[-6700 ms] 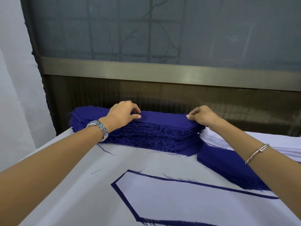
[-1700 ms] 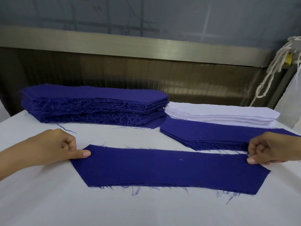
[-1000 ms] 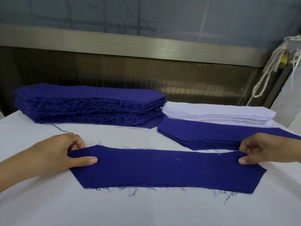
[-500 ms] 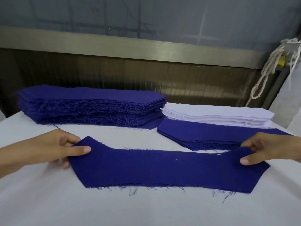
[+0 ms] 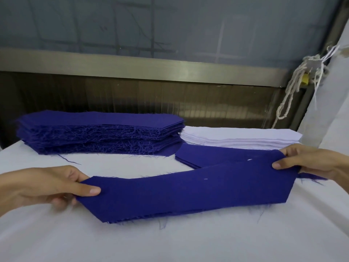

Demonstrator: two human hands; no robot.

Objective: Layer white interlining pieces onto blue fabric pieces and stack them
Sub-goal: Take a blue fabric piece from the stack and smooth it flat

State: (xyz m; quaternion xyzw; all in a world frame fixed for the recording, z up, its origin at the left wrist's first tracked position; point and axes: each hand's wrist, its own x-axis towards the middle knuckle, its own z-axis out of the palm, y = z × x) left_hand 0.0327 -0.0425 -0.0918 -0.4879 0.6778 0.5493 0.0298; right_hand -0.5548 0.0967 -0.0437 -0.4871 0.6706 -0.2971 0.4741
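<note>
A long blue fabric piece (image 5: 188,193) with angled ends hangs just above the white table (image 5: 170,241). My left hand (image 5: 56,186) pinches its left end, thumb on top. Its right end is pinched by my right hand (image 5: 309,163), held higher and over a low blue stack (image 5: 211,154). A thin white edge shows under the piece's near hem. Behind sit a tall stack of frayed blue pieces (image 5: 98,133) at the left and a stack of white interlining pieces (image 5: 241,138) at the right.
A metal rail and dark ribbed panel (image 5: 151,95) close off the table's far side. A knotted white rope (image 5: 294,91) hangs at the right by a pale post. Loose blue threads lie on the table.
Both hands have lifted the blue piece off the table and carried it right and back; its right end now overlaps the low blue stack.
</note>
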